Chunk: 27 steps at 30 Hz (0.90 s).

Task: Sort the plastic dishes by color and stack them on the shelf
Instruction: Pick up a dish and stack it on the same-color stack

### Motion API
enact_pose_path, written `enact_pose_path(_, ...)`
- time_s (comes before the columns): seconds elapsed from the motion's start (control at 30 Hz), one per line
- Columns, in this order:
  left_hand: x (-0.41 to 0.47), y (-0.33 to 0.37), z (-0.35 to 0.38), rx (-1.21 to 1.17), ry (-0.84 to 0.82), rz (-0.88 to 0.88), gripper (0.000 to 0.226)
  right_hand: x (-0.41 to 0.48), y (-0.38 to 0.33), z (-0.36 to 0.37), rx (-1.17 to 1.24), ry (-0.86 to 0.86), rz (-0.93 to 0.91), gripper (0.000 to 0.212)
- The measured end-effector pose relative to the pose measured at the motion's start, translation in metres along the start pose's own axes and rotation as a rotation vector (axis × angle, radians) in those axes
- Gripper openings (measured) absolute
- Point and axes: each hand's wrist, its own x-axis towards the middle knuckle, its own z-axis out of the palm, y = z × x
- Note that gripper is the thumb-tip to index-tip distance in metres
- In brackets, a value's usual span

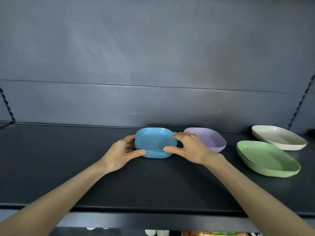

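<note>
— Where is the stack of blue rounded-square plastic dishes (pixel 156 143)?

— It stands on the dark, flat shelf (pixel 68 167), near the back and about the middle of the view, with the person's two hands on either side of it.

— How do the hands hold it?

— The left hand (pixel 122 153) grips the stack's left side: its thumb presses the front corner and its fingers (pixel 130 137) curl round the far edge. The right hand (pixel 189 147) pinches the right side, thumb low at the front and fingers on the top rim.

— What else is on the shelf?

— A lilac plastic dish (pixel 216 139) sits just beside the blue stack, behind the right hand. Further right lies a stack of pale green plastic dishes (pixel 265 159), and behind that a cream plastic dish (pixel 279 137) near the grey back panel (pixel 153 57). The green and cream dishes are apart from the hands.
</note>
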Motion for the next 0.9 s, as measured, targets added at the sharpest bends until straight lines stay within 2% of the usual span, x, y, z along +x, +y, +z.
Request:
enact_pose_path(0.2, 0.0, 0.006, -0.004, 0.146, -0.049, 0.039, 0.048, 0.003, -0.002, -0.002, -0.094, -0.027, 0.003, 0.092)
enact_pose_path(0.37, 0.0, 0.015, -0.012, 0.317, -0.107, 0.015, 0.045, -0.001, -0.011, -0.01, -0.096, -0.121, 0.034, 0.068)
enact_pose_path(0.47, 0.0, 0.023, -0.021, 0.565, -0.113, 0.025, 0.05, -0.003, -0.012, -0.022, 0.006, -0.218, 0.068, 0.069)
enact_pose_path(0.57, -0.001, 0.044, -0.026, 0.733, -0.094, 0.057, 0.055, -0.004, -0.009, -0.042, -0.006, -0.181, 0.088, 0.063)
enact_pose_path(0.67, 0.007, 0.076, -0.023, 0.787, -0.073, 0.12, 0.059, -0.005, 0.002, -0.068, -0.032, -0.119, 0.124, 0.056)
enact_pose_path(0.9, 0.035, 0.164, 0.024, 0.923, -0.087, 0.309, 0.065, -0.04, 0.04, -0.149, -0.111, 0.056, 0.215, 0.057)
